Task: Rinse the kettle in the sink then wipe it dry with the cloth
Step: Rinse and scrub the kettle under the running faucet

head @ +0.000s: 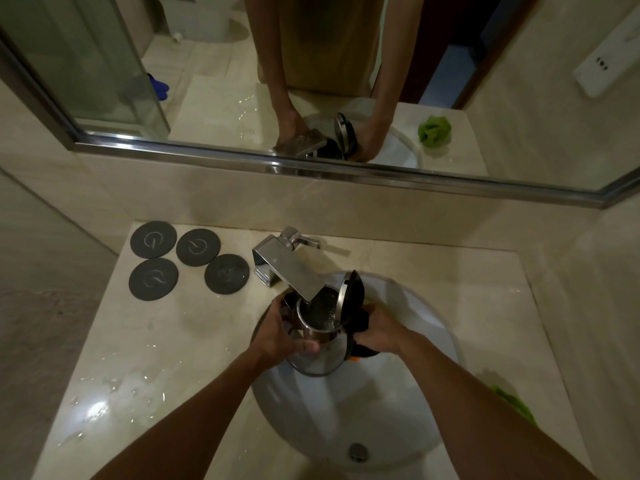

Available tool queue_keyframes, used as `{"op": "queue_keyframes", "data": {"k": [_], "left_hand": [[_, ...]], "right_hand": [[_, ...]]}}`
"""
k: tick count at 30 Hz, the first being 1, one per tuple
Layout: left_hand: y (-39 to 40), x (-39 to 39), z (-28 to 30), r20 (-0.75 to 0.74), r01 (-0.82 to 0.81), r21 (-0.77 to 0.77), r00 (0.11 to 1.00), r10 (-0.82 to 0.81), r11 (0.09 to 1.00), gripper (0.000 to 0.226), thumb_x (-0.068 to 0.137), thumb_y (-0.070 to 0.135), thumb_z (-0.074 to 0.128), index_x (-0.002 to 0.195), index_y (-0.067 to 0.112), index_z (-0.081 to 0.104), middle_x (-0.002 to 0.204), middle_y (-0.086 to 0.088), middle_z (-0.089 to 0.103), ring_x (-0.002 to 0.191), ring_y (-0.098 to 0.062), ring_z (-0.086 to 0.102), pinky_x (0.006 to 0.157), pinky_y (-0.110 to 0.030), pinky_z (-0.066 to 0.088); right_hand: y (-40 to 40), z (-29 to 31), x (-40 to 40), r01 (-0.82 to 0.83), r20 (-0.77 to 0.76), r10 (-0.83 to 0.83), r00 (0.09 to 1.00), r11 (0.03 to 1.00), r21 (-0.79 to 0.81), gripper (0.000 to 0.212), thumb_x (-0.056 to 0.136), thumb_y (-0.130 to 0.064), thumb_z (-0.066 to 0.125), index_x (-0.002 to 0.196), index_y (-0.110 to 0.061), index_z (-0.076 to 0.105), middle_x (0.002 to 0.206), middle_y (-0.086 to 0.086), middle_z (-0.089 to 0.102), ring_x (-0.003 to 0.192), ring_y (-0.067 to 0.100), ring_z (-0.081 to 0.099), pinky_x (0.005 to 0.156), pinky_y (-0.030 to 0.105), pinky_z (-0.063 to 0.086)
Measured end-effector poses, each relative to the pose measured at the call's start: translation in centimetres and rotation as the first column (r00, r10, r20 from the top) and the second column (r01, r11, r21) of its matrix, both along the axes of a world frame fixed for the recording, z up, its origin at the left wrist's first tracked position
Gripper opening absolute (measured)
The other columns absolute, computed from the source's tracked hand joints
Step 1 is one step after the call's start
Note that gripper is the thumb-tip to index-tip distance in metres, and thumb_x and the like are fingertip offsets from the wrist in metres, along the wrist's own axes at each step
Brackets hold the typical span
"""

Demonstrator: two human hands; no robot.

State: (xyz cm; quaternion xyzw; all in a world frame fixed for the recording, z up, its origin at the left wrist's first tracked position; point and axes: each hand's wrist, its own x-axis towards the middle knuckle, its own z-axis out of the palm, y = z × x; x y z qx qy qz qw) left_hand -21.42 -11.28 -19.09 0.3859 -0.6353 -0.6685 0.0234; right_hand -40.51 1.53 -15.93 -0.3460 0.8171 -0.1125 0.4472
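Under the angular chrome tap (pixel 290 268), round steel kettle (pixel 320 355) in both hands.

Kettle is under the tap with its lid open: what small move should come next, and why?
Probably swirl, then tip the kettle to pour out over the sink. Water already shows inside under the faucet; the left hand holds the body and the right hand holds the handle. The green cloth waits aside.

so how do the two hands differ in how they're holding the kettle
The left hand wraps the kettle's shiny steel body, fingers curled round its near side; the right hand grips the black handle on the opposite side. The left hand sits below the faucet spout; the right hand sits beside the open lid. Both hold the kettle over the sink.
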Motion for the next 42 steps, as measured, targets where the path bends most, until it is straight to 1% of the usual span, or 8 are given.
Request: {"op": "queue_keyframes", "data": {"k": [6,11,15,21,26,35,39,42], "left_hand": [[-0.3,0.1,-0.8,-0.023,0.005,0.060,1.000,-0.004,0.998,0.110,0.053,0.004,0.090,0.140,0.021,0.024,0.127,0.003,0.049,0.120,-0.023,0.052,0.084,-0.023,0.052],[-0.3,0.2,-1.3,-0.031,-0.016,0.119,0.999,0.020,0.993,0.114,0.050,0.001,0.090,0.140,0.022,0.024,0.133,0.000,0.049,0.125,-0.025,0.050,0.093,-0.036,0.052],[-0.3,0.0,-1.3,-0.054,-0.019,0.137,0.998,0.027,0.990,0.114,0.051,-0.005,0.088,0.141,0.020,0.023,0.131,0.001,0.049,0.123,-0.023,0.050,0.081,-0.022,0.055],[-0.3,-0.1,-1.5,-0.055,-0.025,0.141,0.998,0.033,0.990,0.115,0.052,-0.006,0.087,0.143,0.019,0.021,0.135,-0.003,0.047,0.118,-0.020,0.051,0.074,-0.018,0.056],[-0.4,0.1,-1.9,-0.053,-0.024,0.160,0.998,0.033,0.987,0.117,0.049,-0.002,0.089,0.142,0.022,0.022,0.138,-0.005,0.047,0.127,-0.024,0.048,0.096,-0.038,0.051],[-0.4,0.1,-1.7,-0.077,-0.012,0.135,0.997,0.022,0.991,0.111,0.053,-0.002,0.088,0.139,0.023,0.023,0.126,0.009,0.048,0.120,-0.015,0.048,0.083,-0.021,0.053],[-0.3,0.3,-1.8,-0.066,-0.018,0.126,0.997,0.026,0.992,0.112,0.051,0.000,0.089,0.138,0.023,0.024,0.128,0.007,0.050,0.119,-0.017,0.052,0.088,-0.028,0.054],[-0.3,0.2,-1.5,-0.055,-0.010,0.107,0.998,0.016,0.994,0.110,0.052,0.000,0.089,0.138,0.023,0.023,0.123,0.012,0.048,0.115,-0.009,0.049,0.079,-0.014,0.052]], "right_hand": [[-0.2,0.1,0.1,-0.004,0.007,0.004,1.000,1.000,0.007,0.018,0.080,-0.014,0.068,0.082,-0.031,0.063,0.087,0.002,0.069,0.087,0.019,0.065,0.085,0.036,0.057],[-0.3,0.1,0.1,0.006,0.012,-0.007,1.000,1.000,0.012,0.008,0.080,-0.013,0.067,0.082,-0.020,0.066,0.084,0.007,0.068,0.087,0.025,0.065,0.086,0.041,0.056],[-0.3,-0.1,0.1,0.026,0.029,-0.027,0.999,0.999,0.029,0.009,0.079,-0.012,0.065,0.088,-0.014,0.067,0.093,0.014,0.070,0.092,0.029,0.065,0.089,0.044,0.057],[-0.1,0.0,0.2,0.018,0.008,-0.018,1.000,1.000,0.026,0.009,0.083,-0.010,0.065,0.084,-0.018,0.066,0.082,0.003,0.066,0.087,0.023,0.065,0.078,0.030,0.052],[-0.3,0.4,0.2,0.005,0.008,-0.006,1.000,0.999,0.043,0.014,0.084,-0.007,0.061,0.077,-0.019,0.061,0.077,0.001,0.060,0.082,0.023,0.060,0.078,0.034,0.051],[-0.4,0.6,0.2,0.008,0.013,-0.008,1.000,1.000,0.028,0.012,0.082,-0.006,0.063,0.087,-0.016,0.066,0.089,0.011,0.069,0.092,0.029,0.065,0.085,0.040,0.055],[-0.6,0.6,0.0,-0.018,0.007,0.018,1.000,0.999,0.033,0.027,0.082,-0.003,0.062,0.075,-0.029,0.058,0.076,-0.002,0.063,0.079,0.018,0.062,0.076,0.035,0.055],[-0.6,0.6,-0.1,-0.018,0.011,0.017,1.000,0.999,0.030,0.028,0.084,-0.005,0.062,0.076,-0.031,0.058,0.075,-0.005,0.062,0.074,0.010,0.059,0.069,0.027,0.050]]}}
